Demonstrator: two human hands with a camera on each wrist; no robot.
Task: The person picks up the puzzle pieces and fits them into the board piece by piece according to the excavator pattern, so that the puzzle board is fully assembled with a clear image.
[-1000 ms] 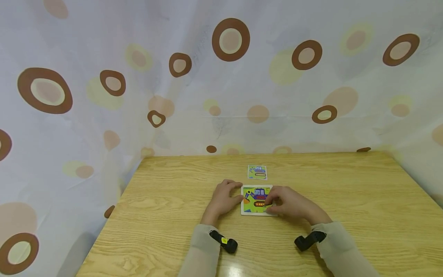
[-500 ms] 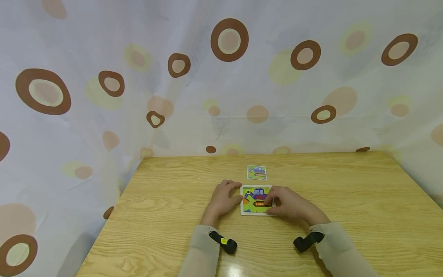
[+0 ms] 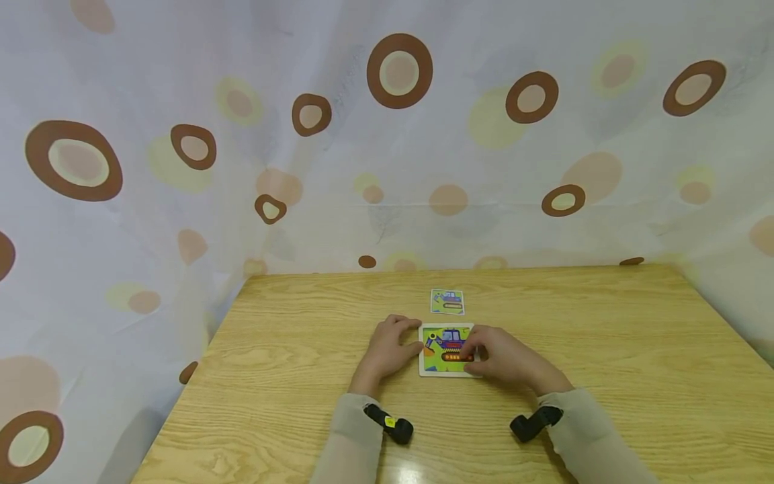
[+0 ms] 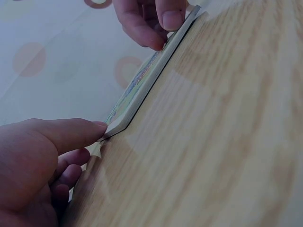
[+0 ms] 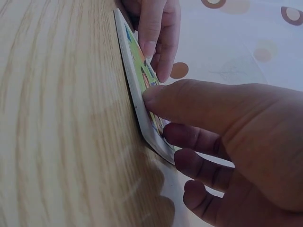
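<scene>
A small jigsaw puzzle board (image 3: 447,375) lies flat on the wooden table, with a pale rim and a picture of a blue excavator on green. At its left side is my left hand (image 3: 387,349), thumb and index finger touching the edge without curling round it. My right hand (image 3: 504,356) reaches over the right side, thumb and index finger bent at a puzzle piece (image 3: 470,357) with the end of the excavator's track. In the right wrist view my right thumb (image 5: 177,98) rests at the board's near edge. Fingers partly cover the piece.
Beyond the board lies a small picture card (image 3: 447,311) with a similar excavator. Behind the wooden table (image 3: 302,336) hangs a pale curtain (image 3: 338,168) with brown, yellow and peach rounds. Each wrist carries a black camera strap.
The end of the excavator's track by my right fingertips looked dark and tilted a second ago; now its orange dots show in line with the picture. Both hands stay almost still.
</scene>
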